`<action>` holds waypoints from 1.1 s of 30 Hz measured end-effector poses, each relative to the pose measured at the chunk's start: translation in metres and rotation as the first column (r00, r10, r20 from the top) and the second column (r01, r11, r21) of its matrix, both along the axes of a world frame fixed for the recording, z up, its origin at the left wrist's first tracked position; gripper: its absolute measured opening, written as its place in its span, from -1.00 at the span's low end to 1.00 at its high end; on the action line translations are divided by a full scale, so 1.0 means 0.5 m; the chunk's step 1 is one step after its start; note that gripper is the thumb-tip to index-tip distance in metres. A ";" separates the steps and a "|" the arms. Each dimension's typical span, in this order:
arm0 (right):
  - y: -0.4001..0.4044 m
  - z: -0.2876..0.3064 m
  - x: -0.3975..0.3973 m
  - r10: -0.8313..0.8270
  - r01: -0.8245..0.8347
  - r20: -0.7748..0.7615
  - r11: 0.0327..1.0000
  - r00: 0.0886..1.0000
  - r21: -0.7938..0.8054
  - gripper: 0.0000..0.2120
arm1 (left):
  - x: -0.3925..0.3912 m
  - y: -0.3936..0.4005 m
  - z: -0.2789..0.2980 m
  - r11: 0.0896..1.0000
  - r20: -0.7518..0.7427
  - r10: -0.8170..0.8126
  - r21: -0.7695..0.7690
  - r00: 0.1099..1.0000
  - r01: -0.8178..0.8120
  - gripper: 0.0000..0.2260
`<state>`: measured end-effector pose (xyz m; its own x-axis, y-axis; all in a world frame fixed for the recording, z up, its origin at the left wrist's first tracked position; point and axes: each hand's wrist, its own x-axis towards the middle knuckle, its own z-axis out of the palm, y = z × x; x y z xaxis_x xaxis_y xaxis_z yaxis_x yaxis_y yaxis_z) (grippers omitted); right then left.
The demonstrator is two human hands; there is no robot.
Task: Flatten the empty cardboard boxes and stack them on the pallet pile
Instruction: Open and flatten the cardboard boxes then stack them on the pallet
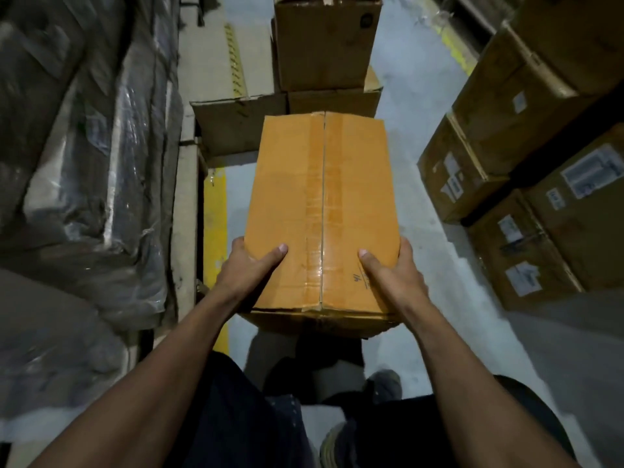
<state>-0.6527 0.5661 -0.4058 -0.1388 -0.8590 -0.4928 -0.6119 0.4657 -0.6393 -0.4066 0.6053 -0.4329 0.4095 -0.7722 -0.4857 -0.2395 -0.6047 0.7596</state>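
I see both arms reaching forward and down, the left hand (pixel 248 265) on the near left corner of the taped cardboard box (pixel 322 211) and the right hand (pixel 393 268) on its near right corner. The box is held above the grey floor (pixel 415 184), with stacked brown boxes (pixel 324 45) just beyond it, labelled cartons (pixel 526 184) to the right and plastic-wrapped goods (pixel 84 146) to the left. Each grip clasps the box, thumb on top and fingers wrapped over the side.

Open grey floor (pixel 422 106) right of held box (pixel 320 211), stacked cartons (pixel 324 42) ahead, wrapped pallets (pixel 84 146) left
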 end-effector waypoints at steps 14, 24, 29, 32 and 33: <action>0.076 -0.119 -0.039 -0.128 0.142 -0.171 0.987 0.977 0.072 -0.31 | -0.068 0.010 -0.101 0.980 0.130 -0.136 0.163 0.982 0.114 -0.34; 0.005 -0.216 -0.057 -0.082 0.079 -0.241 0.997 0.967 -0.019 -0.24 | -0.101 -0.041 -0.203 0.990 0.203 -0.143 0.020 0.969 0.142 -0.34; 0.003 -0.220 -0.060 -0.009 -0.002 -0.245 0.999 0.970 -0.046 -0.36 | -0.099 -0.039 -0.217 0.975 0.265 -0.196 -0.053 0.944 0.217 -0.33; 0.011 -0.209 -0.058 0.030 -0.036 -0.235 0.999 0.972 -0.018 -0.37 | -0.097 -0.033 -0.208 0.949 0.303 -0.303 0.004 0.904 0.316 -0.37; 0.014 -0.204 -0.059 0.058 -0.058 -0.245 0.998 0.968 0.009 -0.34 | -0.092 -0.028 -0.203 0.930 0.309 -0.362 0.051 0.879 0.365 -0.35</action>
